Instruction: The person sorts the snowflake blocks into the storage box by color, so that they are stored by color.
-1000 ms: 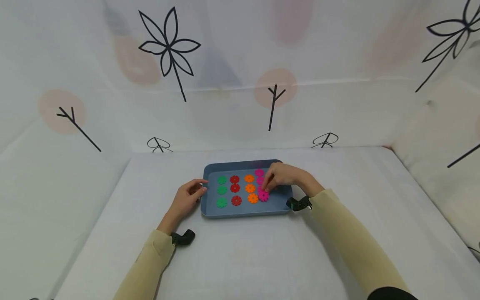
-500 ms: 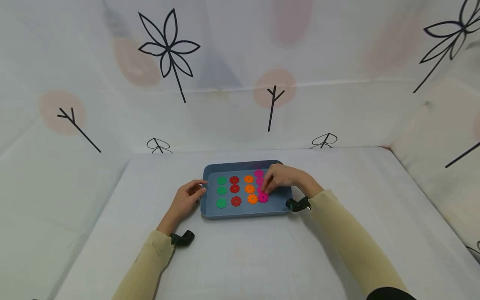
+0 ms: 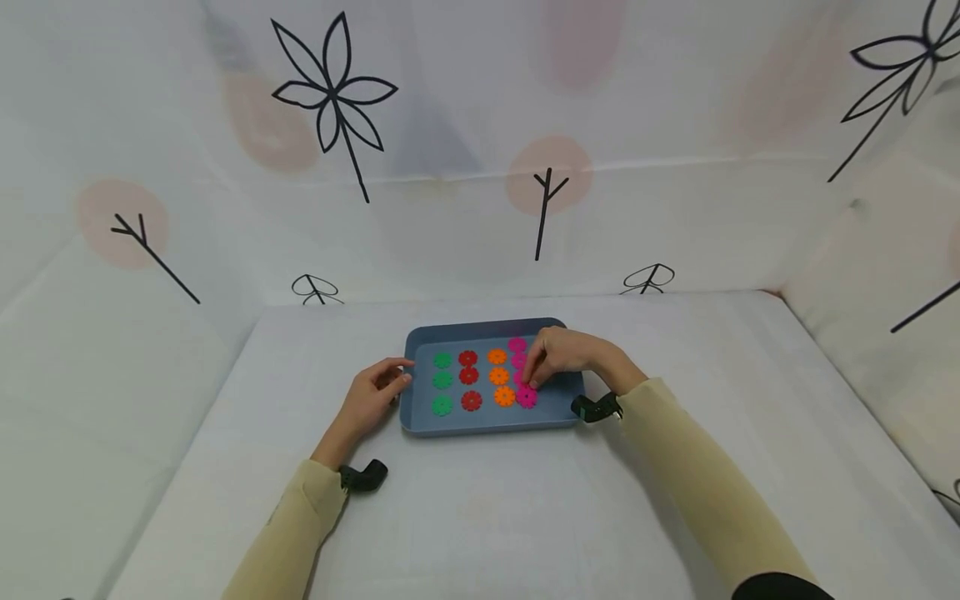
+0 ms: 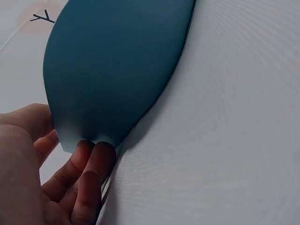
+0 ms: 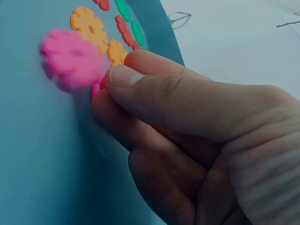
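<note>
My right hand (image 3: 561, 352) is over the right part of a blue-grey tray (image 3: 480, 429), its thumb and forefinger pinching a pink flower-shaped disc (image 5: 70, 58) by the edge. That disc looks blurred in the right wrist view. More pink discs (image 3: 517, 343) lie in a column behind the fingers, partly hidden by them. To their left run columns of orange discs (image 3: 498, 377), red discs (image 3: 469, 376) and green discs (image 3: 442, 380). At the tray's left end, my left hand (image 3: 371, 396) holds the rim, with fingertips (image 4: 104, 151) against the outer wall in the left wrist view.
The tray stands on a white cloth-covered table (image 3: 480, 517). White fabric walls (image 3: 450, 233) with printed plants rise behind and at both sides. A dark camera band (image 3: 365, 476) sits on the left wrist and another camera band (image 3: 596, 408) on the right.
</note>
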Action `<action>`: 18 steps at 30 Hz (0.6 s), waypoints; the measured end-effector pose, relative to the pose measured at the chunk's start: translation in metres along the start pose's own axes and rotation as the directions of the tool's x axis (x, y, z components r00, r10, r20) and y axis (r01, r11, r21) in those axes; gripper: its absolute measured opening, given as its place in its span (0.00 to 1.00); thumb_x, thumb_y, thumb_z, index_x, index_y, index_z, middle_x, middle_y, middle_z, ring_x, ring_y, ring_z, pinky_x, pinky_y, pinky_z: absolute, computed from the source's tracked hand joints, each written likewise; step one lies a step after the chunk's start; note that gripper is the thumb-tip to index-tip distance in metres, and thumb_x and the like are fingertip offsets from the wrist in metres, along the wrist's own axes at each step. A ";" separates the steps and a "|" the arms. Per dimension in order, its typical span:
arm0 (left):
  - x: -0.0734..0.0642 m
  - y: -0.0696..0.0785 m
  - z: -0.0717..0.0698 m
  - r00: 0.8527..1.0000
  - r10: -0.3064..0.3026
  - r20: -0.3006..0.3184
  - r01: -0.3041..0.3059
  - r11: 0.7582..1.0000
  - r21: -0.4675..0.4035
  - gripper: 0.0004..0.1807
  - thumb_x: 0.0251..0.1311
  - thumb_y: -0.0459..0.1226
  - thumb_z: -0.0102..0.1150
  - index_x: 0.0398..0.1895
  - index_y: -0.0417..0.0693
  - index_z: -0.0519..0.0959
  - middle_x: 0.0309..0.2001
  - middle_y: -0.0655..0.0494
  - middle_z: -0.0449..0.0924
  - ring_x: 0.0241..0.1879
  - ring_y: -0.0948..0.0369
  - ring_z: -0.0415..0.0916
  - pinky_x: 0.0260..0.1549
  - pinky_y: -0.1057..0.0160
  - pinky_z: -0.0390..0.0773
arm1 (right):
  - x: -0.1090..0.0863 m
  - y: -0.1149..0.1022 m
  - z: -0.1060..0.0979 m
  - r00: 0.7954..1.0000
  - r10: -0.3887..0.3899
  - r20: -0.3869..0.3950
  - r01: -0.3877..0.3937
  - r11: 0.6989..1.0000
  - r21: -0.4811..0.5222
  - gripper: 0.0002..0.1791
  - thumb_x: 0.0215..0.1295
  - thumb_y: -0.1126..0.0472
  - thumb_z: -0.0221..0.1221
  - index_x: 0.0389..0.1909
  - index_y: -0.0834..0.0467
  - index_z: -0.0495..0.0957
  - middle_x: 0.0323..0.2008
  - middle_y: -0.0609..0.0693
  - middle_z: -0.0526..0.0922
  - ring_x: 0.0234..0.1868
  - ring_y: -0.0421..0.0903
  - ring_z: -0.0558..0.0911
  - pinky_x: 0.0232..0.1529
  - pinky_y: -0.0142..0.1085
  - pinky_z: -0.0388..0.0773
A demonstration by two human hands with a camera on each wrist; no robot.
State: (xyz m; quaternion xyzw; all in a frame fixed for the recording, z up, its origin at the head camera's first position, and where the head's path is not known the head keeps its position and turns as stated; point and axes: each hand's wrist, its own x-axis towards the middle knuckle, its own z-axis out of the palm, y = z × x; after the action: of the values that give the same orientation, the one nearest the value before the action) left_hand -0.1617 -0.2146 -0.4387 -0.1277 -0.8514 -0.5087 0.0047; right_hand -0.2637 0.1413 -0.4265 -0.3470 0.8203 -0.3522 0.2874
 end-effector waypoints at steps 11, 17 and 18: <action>0.001 -0.002 0.000 1.000 0.008 0.005 -0.008 1.000 -0.007 0.16 0.70 0.34 0.58 0.57 0.34 0.78 0.37 0.48 0.76 0.30 0.50 0.73 0.28 0.66 0.75 | -0.003 0.002 0.000 0.999 -0.044 -0.020 0.045 0.998 0.053 0.04 0.56 0.65 0.71 0.33 0.56 0.90 0.32 0.46 0.88 0.35 0.45 0.85 0.40 0.37 0.80; 0.001 -0.001 -0.002 1.000 -0.004 0.002 0.004 1.000 -0.012 0.16 0.70 0.34 0.58 0.57 0.34 0.78 0.37 0.47 0.76 0.31 0.45 0.73 0.27 0.65 0.75 | -0.003 0.001 -0.001 0.996 -0.056 -0.070 0.065 0.987 0.146 0.07 0.58 0.66 0.70 0.38 0.61 0.89 0.36 0.51 0.88 0.37 0.48 0.86 0.42 0.40 0.81; 0.001 -0.001 -0.003 1.000 -0.009 0.001 0.009 1.000 -0.014 0.16 0.70 0.34 0.58 0.57 0.34 0.79 0.37 0.47 0.76 0.31 0.45 0.73 0.27 0.65 0.76 | -0.002 0.000 -0.002 0.995 -0.052 -0.081 0.065 0.985 0.160 0.08 0.58 0.66 0.70 0.39 0.61 0.89 0.36 0.51 0.88 0.38 0.48 0.86 0.42 0.40 0.81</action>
State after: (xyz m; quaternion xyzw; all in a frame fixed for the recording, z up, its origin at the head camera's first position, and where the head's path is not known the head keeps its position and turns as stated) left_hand -0.1628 -0.2170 -0.4380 -0.1239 -0.8484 -0.5147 0.0012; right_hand -0.2636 0.1440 -0.4252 -0.3326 0.7888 -0.4392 0.2725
